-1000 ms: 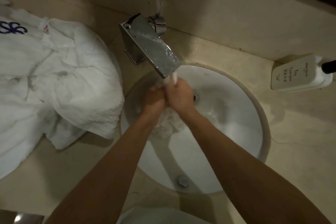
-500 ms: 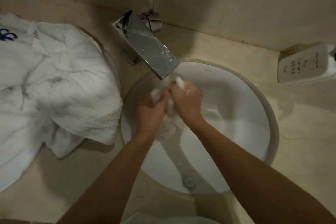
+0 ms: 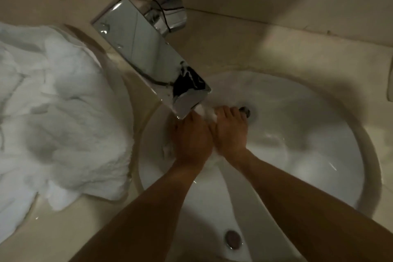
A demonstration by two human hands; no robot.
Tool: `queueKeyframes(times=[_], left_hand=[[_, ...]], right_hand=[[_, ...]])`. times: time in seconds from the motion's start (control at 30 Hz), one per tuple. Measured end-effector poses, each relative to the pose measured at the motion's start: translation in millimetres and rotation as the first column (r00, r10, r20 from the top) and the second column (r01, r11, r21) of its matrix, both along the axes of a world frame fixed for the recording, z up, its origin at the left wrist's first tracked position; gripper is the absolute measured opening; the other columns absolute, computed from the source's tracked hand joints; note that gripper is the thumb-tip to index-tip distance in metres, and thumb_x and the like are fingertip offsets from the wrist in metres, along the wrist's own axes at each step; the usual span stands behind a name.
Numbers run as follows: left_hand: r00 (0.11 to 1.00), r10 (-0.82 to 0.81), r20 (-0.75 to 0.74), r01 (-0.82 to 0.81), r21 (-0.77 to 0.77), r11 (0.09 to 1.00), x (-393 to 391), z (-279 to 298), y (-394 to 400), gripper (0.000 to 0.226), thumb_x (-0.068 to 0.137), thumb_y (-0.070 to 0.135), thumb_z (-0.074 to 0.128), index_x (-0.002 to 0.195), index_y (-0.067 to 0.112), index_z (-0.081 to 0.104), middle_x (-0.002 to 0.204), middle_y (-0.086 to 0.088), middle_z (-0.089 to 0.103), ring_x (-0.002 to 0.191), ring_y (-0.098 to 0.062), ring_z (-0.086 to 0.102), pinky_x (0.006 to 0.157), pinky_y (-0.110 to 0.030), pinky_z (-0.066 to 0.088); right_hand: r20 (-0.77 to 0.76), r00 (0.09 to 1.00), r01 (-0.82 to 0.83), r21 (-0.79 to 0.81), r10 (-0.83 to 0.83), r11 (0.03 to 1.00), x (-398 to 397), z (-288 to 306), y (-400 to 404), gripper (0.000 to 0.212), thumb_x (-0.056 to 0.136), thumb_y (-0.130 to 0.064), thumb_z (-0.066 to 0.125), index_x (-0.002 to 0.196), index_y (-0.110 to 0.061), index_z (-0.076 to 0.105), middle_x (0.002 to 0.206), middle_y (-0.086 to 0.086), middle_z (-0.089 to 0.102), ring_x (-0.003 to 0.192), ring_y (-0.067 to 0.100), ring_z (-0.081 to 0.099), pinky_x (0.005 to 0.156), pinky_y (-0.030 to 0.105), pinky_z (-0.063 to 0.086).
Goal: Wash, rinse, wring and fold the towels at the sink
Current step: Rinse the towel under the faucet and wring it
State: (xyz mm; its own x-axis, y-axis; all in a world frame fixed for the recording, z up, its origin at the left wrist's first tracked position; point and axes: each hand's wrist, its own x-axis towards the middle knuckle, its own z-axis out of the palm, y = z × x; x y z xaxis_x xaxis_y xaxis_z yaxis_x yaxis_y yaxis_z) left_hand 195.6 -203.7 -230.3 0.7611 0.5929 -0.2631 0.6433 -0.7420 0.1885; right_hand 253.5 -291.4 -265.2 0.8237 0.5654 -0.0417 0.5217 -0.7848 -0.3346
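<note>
Towel (image 3: 207, 112) bunched lengthwise between left hand (image 3: 191, 137), right hand (image 3: 230, 132), toward faucet (image 3: 148, 59).

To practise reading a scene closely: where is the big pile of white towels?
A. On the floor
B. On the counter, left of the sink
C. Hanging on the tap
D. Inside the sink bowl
B: the towel pile lies on the counter beside the sink, left of both hands.

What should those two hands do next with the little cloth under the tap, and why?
Probably keep rubbing it between both hands. The left hand and right hand press together around the small towel right below the spout, over the basin.
</note>
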Motion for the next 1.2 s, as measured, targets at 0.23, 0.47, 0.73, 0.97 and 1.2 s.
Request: queueKeyframes(times=[0.23, 0.47, 0.73, 0.97, 1.2], left_hand=[[0.977, 0.202, 0.076, -0.192, -0.116, 0.974, 20, -10, 4, 0.027, 0.086, 0.036, 0.055, 0.097, 0.013, 0.066, 0.087, -0.005, 0.069, 0.079, -0.024, 0.066, 0.068, -0.032, 0.052], [0.718, 0.664, 0.208, -0.508, -0.495, 0.705, -6, 40, 11, 0.029, 0.1, 0.02, 0.048, 0.124, 0.004, 0.055, 0.124, -0.017, 0.06, 0.113, -0.031, 0.056, 0.085, -0.028, 0.035], [0.672, 0.673, 0.309, -0.435, -0.571, 0.696, -77, 108, -10, 0.007, 0.092, 0.014, 0.056, 0.098, 0.014, 0.06, 0.09, -0.002, 0.064, 0.082, -0.019, 0.057, 0.072, -0.029, 0.041], [0.682, 0.727, -0.077, -0.472, -0.806, 0.357, -87, 118, 1, 0.041, 0.06, 0.015, 0.053, 0.099, 0.009, 0.062, 0.094, -0.016, 0.063, 0.082, -0.036, 0.063, 0.07, -0.044, 0.047], [0.928, -0.354, 0.114, 0.367, -0.432, 0.824, -65, 119, -27, 0.096, 0.071, 0.063, 0.071, 0.149, 0.023, 0.031, 0.149, -0.003, 0.039, 0.136, -0.026, 0.038, 0.108, -0.046, 0.039]], right_hand=[[-0.022, 1.0, 0.019, -0.001, -0.019, 1.0, 20, 6, 17, 0.042, 0.089, -0.045, 0.046, 0.068, -0.013, 0.064, 0.058, 0.007, 0.064, 0.055, 0.03, 0.063, 0.055, 0.032, 0.043], [-0.483, 0.846, 0.336, 0.154, -0.226, 0.929, 11, 39, 3, 0.063, 0.092, -0.052, 0.031, 0.11, -0.005, 0.068, 0.105, 0.018, 0.069, 0.104, 0.04, 0.06, 0.095, 0.051, 0.044], [-0.602, 0.799, 0.4, 0.539, 0.007, 0.741, 3, 145, -90, 0.015, 0.096, -0.01, 0.055, 0.098, -0.02, 0.066, 0.087, -0.005, 0.068, 0.08, 0.006, 0.061, 0.072, 0.02, 0.048], [-0.856, 0.505, 0.693, 0.48, 0.113, 0.538, 16, 213, -108, 0.021, 0.064, -0.003, 0.05, 0.075, -0.018, 0.059, 0.068, -0.001, 0.059, 0.067, 0.018, 0.055, 0.058, 0.028, 0.043], [-0.726, 0.601, 0.329, 0.606, 0.334, 0.725, -8, 256, -106, 0.012, 0.07, -0.007, 0.052, 0.074, -0.017, 0.058, 0.078, 0.007, 0.051, 0.073, 0.016, 0.05, 0.06, 0.022, 0.041]])
